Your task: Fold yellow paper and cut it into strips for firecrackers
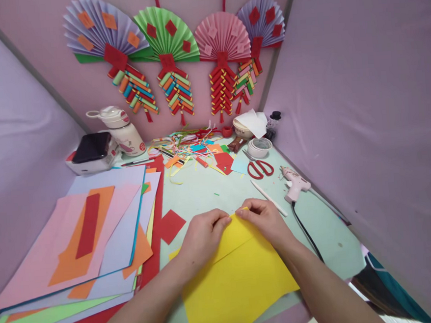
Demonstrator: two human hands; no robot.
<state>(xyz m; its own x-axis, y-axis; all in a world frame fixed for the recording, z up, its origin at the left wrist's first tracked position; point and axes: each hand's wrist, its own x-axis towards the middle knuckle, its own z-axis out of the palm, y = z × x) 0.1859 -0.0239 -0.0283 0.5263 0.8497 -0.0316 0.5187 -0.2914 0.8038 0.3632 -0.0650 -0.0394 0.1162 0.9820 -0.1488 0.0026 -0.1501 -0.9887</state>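
Observation:
A sheet of yellow paper (235, 288) lies in front of me at the table's near edge, with a crease or overlapping edge running across its upper part. My left hand (206, 233) pinches its far edge near the middle. Close beside it, my right hand (262, 219) grips the same edge between thumb and fingers. The fingertips of both hands nearly meet. A red paper square (171, 226) rests just left of my left hand. To the right of my right hand lies a white pen-like stick (269, 198), partly behind the hand.
Stacked coloured paper (121, 237) covers the left side. Red-handled scissors (260, 168), tape rolls (259, 147) and a corded glue gun (295, 183) lie at right. Paper scraps (200, 150), a white bottle (127, 133) and a boxed black device (93, 149) sit behind. Paper fans (168, 34) hang above.

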